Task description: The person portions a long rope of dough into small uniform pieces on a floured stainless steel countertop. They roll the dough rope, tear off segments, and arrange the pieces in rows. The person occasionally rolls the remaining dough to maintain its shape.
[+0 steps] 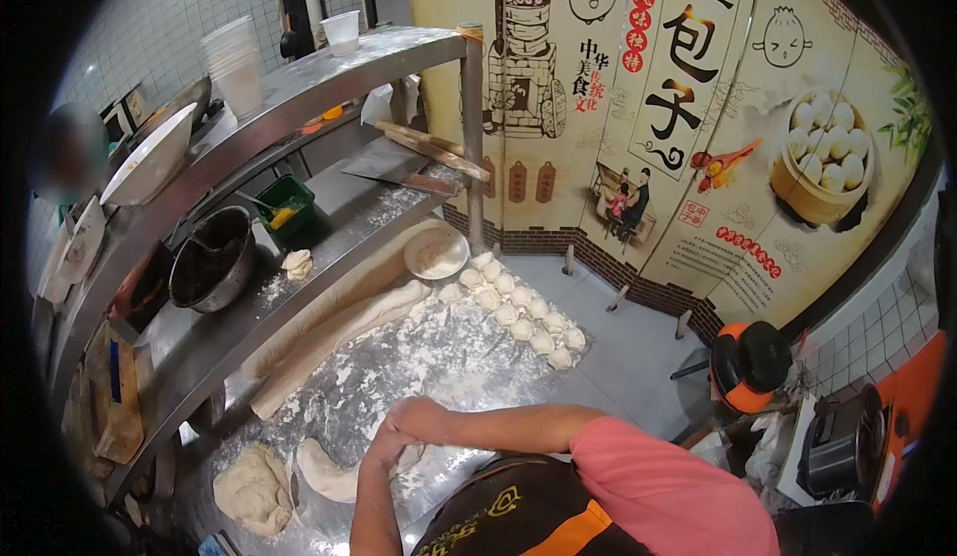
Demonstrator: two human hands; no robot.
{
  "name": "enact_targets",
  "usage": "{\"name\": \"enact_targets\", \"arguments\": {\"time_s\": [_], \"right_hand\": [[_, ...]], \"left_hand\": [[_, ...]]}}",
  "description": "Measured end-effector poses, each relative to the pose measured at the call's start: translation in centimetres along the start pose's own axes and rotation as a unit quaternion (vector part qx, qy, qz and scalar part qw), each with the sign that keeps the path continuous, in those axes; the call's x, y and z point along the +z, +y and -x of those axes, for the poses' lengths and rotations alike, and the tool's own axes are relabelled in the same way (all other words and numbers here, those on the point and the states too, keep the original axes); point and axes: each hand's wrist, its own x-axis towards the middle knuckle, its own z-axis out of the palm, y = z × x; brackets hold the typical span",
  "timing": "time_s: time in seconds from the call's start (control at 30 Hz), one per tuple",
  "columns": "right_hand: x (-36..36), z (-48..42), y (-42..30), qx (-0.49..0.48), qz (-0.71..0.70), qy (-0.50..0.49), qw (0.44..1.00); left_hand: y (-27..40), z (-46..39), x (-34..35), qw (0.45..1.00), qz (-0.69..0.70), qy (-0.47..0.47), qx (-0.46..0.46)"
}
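Observation:
My left hand (384, 445) is on a curved roll of dough (329, 474), which shows on both sides of my left wrist and hand. My right hand (420, 417) meets the left one, its knuckles up; its fingers are hidden, so its grip on the dough cannot be seen. Left of the roll sits a large rough lump of dough (253, 490). Both rest on a floured metal worktable (351, 384). Rows of small round dough pieces (521, 329) lie along the table's far right edge.
A long wrapped roll (336, 339) runs below the metal shelf (321, 231). A bowl of flour (437, 252) stands at its far end. The shelf holds a dark pot (213, 257), a green container (288, 208) and a wide-bladed scraper (396, 169). Beyond stands a printed folding screen (598, 122).

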Motion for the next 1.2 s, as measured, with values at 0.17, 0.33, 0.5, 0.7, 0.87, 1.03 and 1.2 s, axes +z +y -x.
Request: {"name": "enact_targets", "arguments": {"time_s": [0.17,0.33,0.5,0.7,0.87,1.03,1.2], "right_hand": [[1.5,-1.6,0.8,0.075,0.034,-0.103,0.991],[0.1,-1.8,2.1,0.136,0.038,-0.206,0.968],[1.6,-4.4,6.5,0.243,0.041,-0.203,0.947],[-0.6,-3.8,16.0,0.334,0.061,0.009,0.941],[-0.7,-2.6,21.2,0.282,0.098,0.046,0.953],[1.2,-3.0,22.9,0.273,0.096,0.041,0.956],[-3.5,-2.3,18.8,0.237,0.137,0.013,0.962]], "left_hand": [[-0.8,-0.8,-0.4,0.975,-0.167,0.100,-0.102],[0.0,-1.1,1.1,0.918,-0.381,0.101,-0.045],[-1.0,-1.6,0.3,0.941,-0.312,0.101,-0.087],[-0.6,-1.3,3.4,0.903,-0.347,0.253,-0.026],[-3.6,-2.0,3.0,0.840,-0.452,0.294,0.064],[-4.3,-1.9,2.7,0.837,-0.443,0.320,0.028],[-2.4,-0.8,3.4,0.824,-0.482,0.295,0.037]]}}
